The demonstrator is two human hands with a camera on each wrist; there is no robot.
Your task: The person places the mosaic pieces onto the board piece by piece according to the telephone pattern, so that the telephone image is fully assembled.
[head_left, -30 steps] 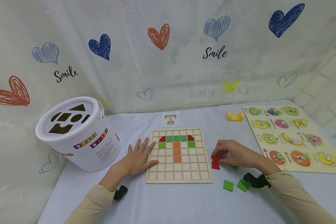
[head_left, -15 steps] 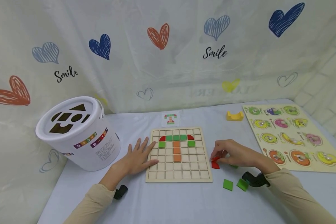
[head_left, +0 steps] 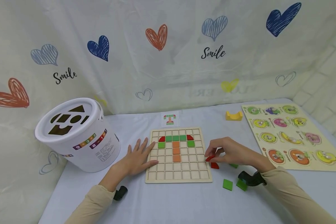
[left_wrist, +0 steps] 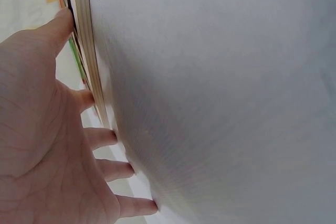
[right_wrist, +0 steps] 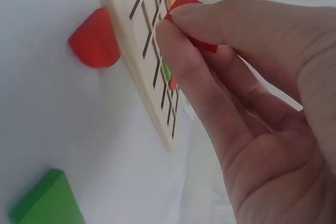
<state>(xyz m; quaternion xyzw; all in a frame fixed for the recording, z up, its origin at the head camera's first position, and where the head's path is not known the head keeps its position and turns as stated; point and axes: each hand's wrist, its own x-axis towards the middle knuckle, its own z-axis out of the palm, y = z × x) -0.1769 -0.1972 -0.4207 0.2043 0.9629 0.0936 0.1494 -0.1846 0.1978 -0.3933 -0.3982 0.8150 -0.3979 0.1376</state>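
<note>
A wooden grid board lies mid-table, with red, green and orange tiles set in a T-like shape on it. My left hand is spread flat at the board's left edge, thumb and a fingertip touching it. Between thumb and forefinger my right hand pinches a red tile, lifted at the board's right edge. Another red tile, with one rounded side, lies on the cloth beside the board. Green tiles lie nearer the front, one partly behind the right wrist's black strap.
Behind the board lies a small pattern card. A white bucket with shaped holes in its lid stands at the left. To the right are a yellow arch block and a fruit puzzle board.
My right hand has lifted one red tile off the cloth and carried it left to the board's edge. The left hand stays in place.
</note>
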